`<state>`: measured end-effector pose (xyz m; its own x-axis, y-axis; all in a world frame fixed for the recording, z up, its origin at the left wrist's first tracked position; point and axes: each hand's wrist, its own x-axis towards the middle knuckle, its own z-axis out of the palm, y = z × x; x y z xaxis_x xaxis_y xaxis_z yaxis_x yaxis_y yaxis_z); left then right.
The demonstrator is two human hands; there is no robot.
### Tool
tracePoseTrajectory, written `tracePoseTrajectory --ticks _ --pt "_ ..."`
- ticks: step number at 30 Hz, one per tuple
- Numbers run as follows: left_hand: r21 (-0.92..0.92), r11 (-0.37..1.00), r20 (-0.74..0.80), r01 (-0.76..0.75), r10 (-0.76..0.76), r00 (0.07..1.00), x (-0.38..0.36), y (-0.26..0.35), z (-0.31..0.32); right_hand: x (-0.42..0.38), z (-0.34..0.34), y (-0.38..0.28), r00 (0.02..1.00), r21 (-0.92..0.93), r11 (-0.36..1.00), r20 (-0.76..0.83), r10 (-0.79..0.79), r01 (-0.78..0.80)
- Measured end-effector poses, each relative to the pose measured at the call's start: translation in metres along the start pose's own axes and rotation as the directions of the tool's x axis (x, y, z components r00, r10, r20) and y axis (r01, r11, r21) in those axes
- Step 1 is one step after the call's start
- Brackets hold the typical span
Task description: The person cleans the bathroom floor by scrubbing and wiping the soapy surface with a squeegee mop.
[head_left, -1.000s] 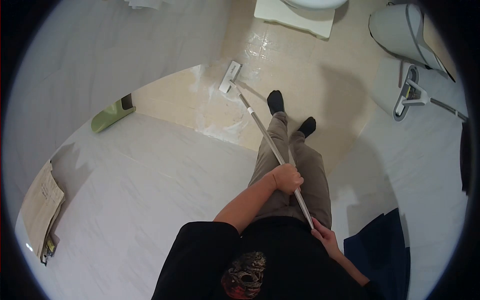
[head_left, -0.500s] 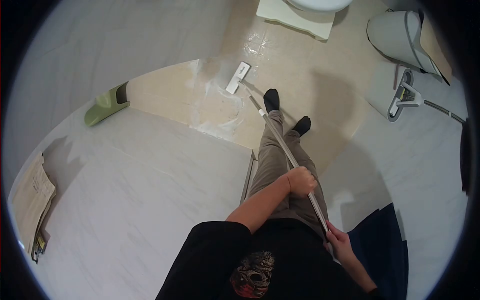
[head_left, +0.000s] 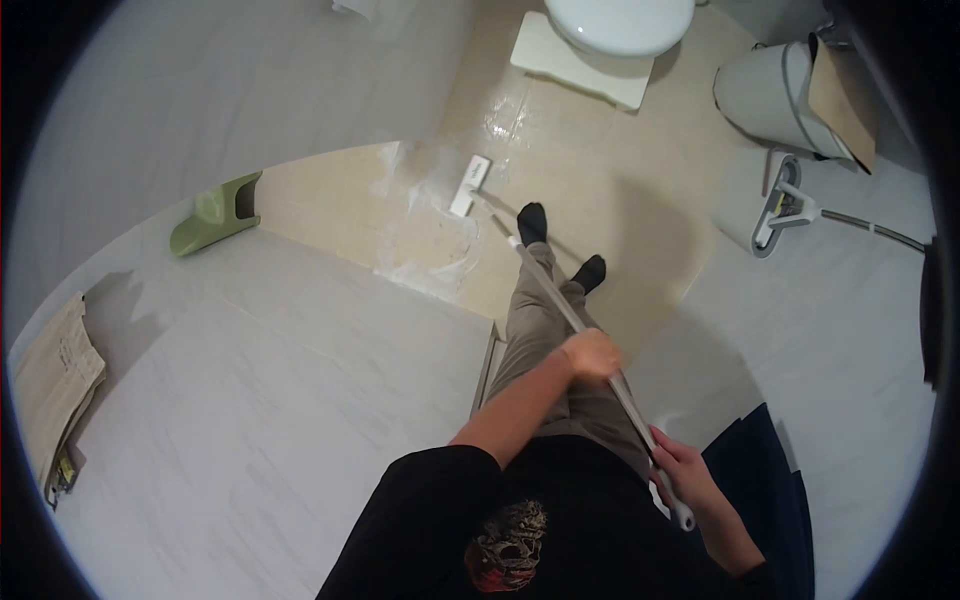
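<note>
Mop handle [head_left: 570, 305]: gripped mid-shaft by left hand [head_left: 590, 355], fingers wrapped around it; upper end clasped by right hand [head_left: 682, 478]. Mop head [head_left: 469, 186]: laid flat on wet beige floor [head_left: 600, 190], near toilet base [head_left: 585, 55]; green slipper [head_left: 212, 213] well apart

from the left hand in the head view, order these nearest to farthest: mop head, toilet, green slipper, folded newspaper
From the left hand on the mop handle:
1. Mop head, ahead on the wet tan floor.
2. Toilet, farther ahead at the top edge.
3. Green slipper, off to the left.
4. Folded newspaper, far left edge.
</note>
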<state>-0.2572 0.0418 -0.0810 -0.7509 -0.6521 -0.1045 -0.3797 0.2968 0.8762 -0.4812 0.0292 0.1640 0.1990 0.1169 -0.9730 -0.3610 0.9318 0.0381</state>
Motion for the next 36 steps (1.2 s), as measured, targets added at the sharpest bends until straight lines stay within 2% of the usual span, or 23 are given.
tracePoseTrajectory --ticks 2,6,8,10,12,13,15,17,20,22,23,24,26,27,28,29,31,32,34,35,36 --pt "0.071 0.996 0.06 0.045 -0.049 0.997 -0.02 -0.028 -0.025 0.029 0.021 -0.021 0.999 0.0 1.0 0.018 -0.029 0.029" --pt "0.106 0.989 0.036 0.103 -0.108 0.994 -0.045 -0.067 -0.053 0.053 0.048 -0.046 0.992 0.02 0.997 0.099 -0.076 0.074" --pt "0.079 0.997 -0.035 0.015 -0.012 0.999 -0.035 -0.043 -0.026 0.036 0.028 -0.013 0.998 0.03 0.999 0.061 -0.023 0.021" --pt "0.107 0.993 0.013 0.05 -0.052 0.999 -0.014 -0.03 0.009 0.011 0.007 0.005 0.999 0.053 0.998 -0.026 -0.033 0.034" --pt "0.091 0.992 -0.094 -0.089 0.098 0.991 -0.001 -0.029 0.028 0.023 0.007 -0.003 0.999 0.028 0.999 -0.021 -0.032 0.033" --pt "0.01 1.0 -0.046 0.017 -0.016 0.999 -0.006 -0.043 0.009 0.032 0.004 -0.012 0.998 0.003 0.999 -0.019 -0.053 0.053" --pt "0.058 0.997 -0.059 0.045 -0.041 0.997 -0.027 -0.077 -0.025 0.058 0.027 -0.043 0.998 -0.002 0.998 0.007 -0.06 0.06" --pt "0.12 0.99 -0.069 0.079 -0.071 0.995 -0.03 -0.08 -0.03 0.059 0.041 -0.049 0.998 -0.031 0.998 0.03 -0.053 0.054" --pt "0.15 0.989 -0.071 0.011 0.0 0.997 -0.018 -0.045 -0.004 0.025 0.018 -0.03 1.0 -0.011 1.0 -0.01 0.008 -0.008" --pt "0.117 0.993 -0.213 0.002 0.023 0.977 0.005 -0.021 0.005 0.025 0.004 -0.012 1.0 0.005 1.0 -0.016 -0.025 0.025" --pt "0.164 0.983 -0.248 -0.083 0.122 0.961 0.004 -0.029 0.003 0.033 0.004 -0.018 0.999 -0.03 0.999 -0.027 -0.025 0.024" --pt "0.166 0.982 -0.258 -0.09 0.131 0.957 -0.002 -0.046 -0.003 0.045 0.004 -0.027 0.999 -0.068 0.997 -0.042 -0.031 0.028" --pt "0.19 0.981 -0.036 -0.023 0.03 0.999 -0.028 -0.078 -0.029 0.061 0.026 -0.042 0.999 -0.117 0.993 -0.039 0.005 -0.01" --pt "0.106 0.991 -0.076 0.086 -0.079 0.994 -0.037 -0.085 -0.027 0.061 0.035 -0.04 1.0 -0.105 0.994 -0.014 0.001 -0.003" --pt "0.11 0.99 -0.073 0.089 -0.082 0.994 -0.033 -0.082 -0.027 0.067 0.038 -0.042 1.0 -0.101 0.995 0.014 -0.016 0.017" --pt "0.123 0.992 -0.075 0.018 -0.009 0.997 -0.025 -0.069 -0.02 0.067 0.024 -0.012 1.0 0.01 1.0 -0.012 0.007 -0.007" --pt "0.078 0.988 -0.018 -0.13 0.132 0.991 -0.004 -0.042 0.017 0.022 -0.002 -0.012 0.999 -0.007 0.999 -0.02 0.041 -0.041" --pt "0.068 0.989 -0.013 -0.131 0.132 0.991 0.004 -0.033 0.023 0.008 -0.007 -0.015 0.997 -0.027 0.998 -0.043 0.057 -0.058" --pt "0.049 0.997 -0.028 0.059 -0.057 0.998 0.02 -0.013 0.031 0.015 -0.006 -0.018 0.993 -0.06 0.994 -0.078 0.09 -0.095" --pt "0.086 0.995 -0.081 -0.052 0.059 0.995 0.013 -0.035 0.029 0.024 -0.011 -0.026 0.989 -0.109 0.988 -0.107 0.099 -0.111" --pt "0.079 0.995 -0.087 -0.053 0.06 0.994 0.001 -0.055 0.014 0.039 -0.005 -0.037 0.988 -0.112 0.987 -0.114 0.104 -0.117"
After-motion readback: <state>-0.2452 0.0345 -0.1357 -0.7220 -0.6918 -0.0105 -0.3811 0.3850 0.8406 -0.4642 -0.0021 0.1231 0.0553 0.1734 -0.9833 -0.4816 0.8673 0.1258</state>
